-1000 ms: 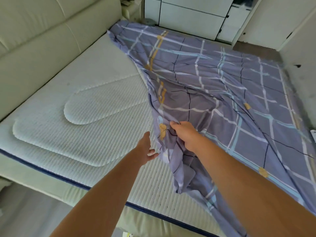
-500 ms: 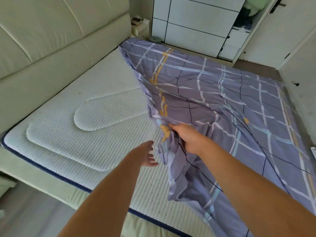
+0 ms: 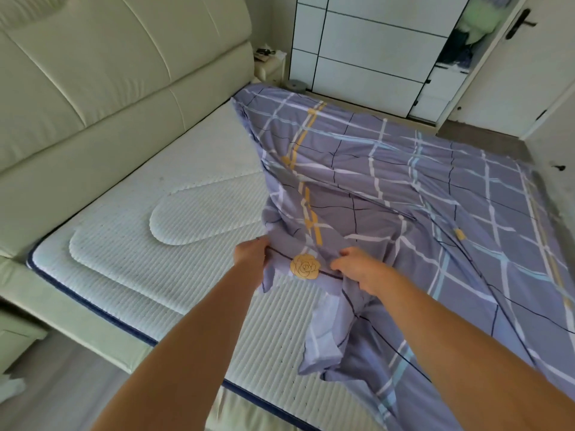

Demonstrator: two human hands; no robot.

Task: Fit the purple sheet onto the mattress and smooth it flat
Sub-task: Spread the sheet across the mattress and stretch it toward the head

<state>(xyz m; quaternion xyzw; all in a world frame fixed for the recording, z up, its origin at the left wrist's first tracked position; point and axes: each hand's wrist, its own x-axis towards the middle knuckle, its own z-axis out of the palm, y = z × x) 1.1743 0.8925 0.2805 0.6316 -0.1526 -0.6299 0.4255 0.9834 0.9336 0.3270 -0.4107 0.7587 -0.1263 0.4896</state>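
Note:
The purple sheet [image 3: 404,194], checked with white, blue and yellow lines, covers the right half of the white quilted mattress [image 3: 130,256]. Its left edge is bunched and lifted near the middle of the bed. My left hand [image 3: 251,253] grips that edge on the left of a yellow rose print. My right hand [image 3: 357,269] holds the same edge on the right of the print. A loose flap of sheet hangs below my hands onto the mattress. The left half of the mattress is bare.
A cream padded headboard [image 3: 93,88] runs along the left. A small nightstand [image 3: 270,63] stands at the far corner. White wardrobe doors [image 3: 367,51] line the back, with an open section of clothes and a white door [image 3: 510,63] to the right.
My left hand, which was open beside the sheet, has closed on its edge. Both hands now hold the fabric stretched between them, and my view has tilted upward.

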